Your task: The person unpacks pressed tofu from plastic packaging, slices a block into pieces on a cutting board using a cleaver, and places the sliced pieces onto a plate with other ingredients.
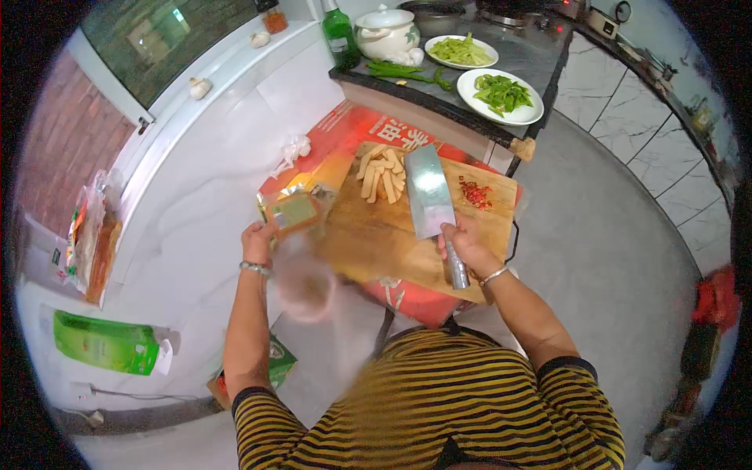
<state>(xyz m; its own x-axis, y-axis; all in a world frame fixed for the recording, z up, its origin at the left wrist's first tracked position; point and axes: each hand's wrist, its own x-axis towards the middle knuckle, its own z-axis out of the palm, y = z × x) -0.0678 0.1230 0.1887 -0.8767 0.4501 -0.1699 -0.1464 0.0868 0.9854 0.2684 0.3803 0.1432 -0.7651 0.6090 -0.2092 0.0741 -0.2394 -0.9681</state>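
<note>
My right hand (pixel 471 246) is closed on a cleaver (pixel 429 188); its broad blade points away from me over the wooden cutting board (pixel 368 254). Left of the blade lies a pile of pale tan sliced strips (pixel 382 174). To its right is a small heap of chopped red chili (pixel 475 193). At the board's left edge my left hand (pixel 258 241) pinches the near corner of a plastic food packet (pixel 294 213), orange-edged with a pale label. What is inside the packet cannot be made out.
The board rests on a red printed cardboard box (pixel 333 129), with a crumpled plastic bag (pixel 291 150) at its left. On the dark counter are a plate of green peppers (pixel 521 117), a plate of pale green slices (pixel 479 63), a white pot (pixel 386 39) and a green bottle (pixel 338 35).
</note>
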